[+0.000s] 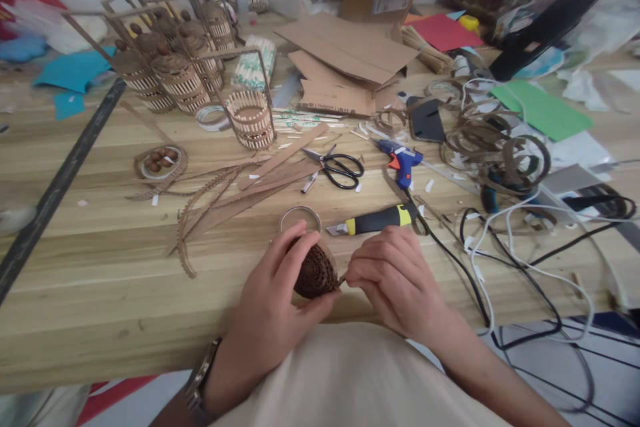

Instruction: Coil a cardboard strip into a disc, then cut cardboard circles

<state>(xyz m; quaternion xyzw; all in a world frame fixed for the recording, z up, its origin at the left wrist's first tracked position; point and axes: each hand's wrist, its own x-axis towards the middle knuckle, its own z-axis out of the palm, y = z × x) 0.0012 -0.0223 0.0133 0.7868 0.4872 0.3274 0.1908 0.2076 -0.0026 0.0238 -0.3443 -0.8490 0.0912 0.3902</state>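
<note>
My left hand (267, 303) is closed around a dark brown coil of rolled corrugated cardboard (316, 271), its thumb along the lower edge and fingers over the top. At the coil's right edge, my right hand (395, 273) pinches a thin brown end (342, 279) that seems to be part of the coil; its fingertips partly hide it. Just beyond the left fingers lies a thin ring (299, 209). A yellow-and-black utility knife (377, 220) rests above my right hand, blade pointing left. Black-handled scissors (343, 169) lie farther back.
A blue glue gun (404, 161) trails a black cord. Cut cardboard strips (235, 197) lie left of centre, near a small dish of brown beads (161, 160). Several stick lanterns (175, 73) stand back left. Rolled strips (480, 127) and white cables (483, 260) crowd the right.
</note>
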